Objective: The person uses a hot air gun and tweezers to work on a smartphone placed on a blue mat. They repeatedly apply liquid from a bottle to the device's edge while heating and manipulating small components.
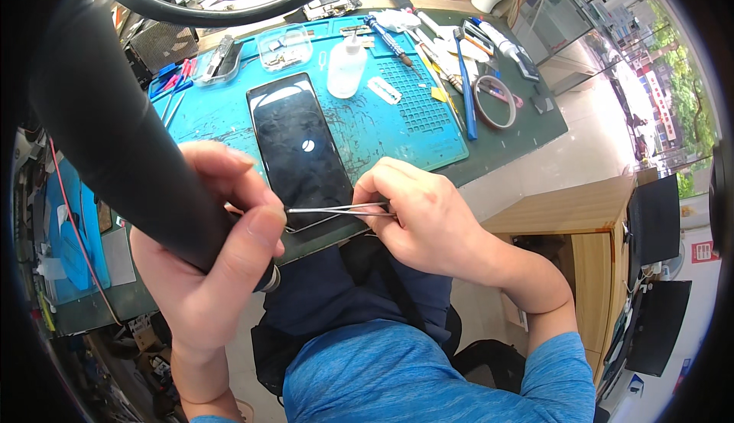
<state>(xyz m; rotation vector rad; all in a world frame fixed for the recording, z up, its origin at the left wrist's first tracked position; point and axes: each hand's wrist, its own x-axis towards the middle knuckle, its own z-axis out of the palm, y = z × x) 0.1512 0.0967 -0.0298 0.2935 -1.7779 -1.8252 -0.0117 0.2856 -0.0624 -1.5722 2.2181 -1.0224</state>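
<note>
My right hand [428, 220] grips a pair of thin metal tweezers [332, 209], their points directed left. At those points my left hand [222, 289] has its thumb and fingers closed together; whatever is between them is too small or hidden to make out. A black tube-like arm [138, 155] crosses in front of the left hand and covers part of its fingers. Just beyond both hands a black smartphone [298, 144] lies face up, a round white logo lit on its screen. Its lower end is partly behind the tweezers.
The phone rests on a blue work mat [218, 105]. Behind it stand a clear dispenser bottle [347, 67] and a small-parts tray [284, 47]. Rightward lie a screwdriver [391, 40], a blue brush [465, 90] and a tape roll [495, 102]. A wooden cabinet [566, 205] is at the right.
</note>
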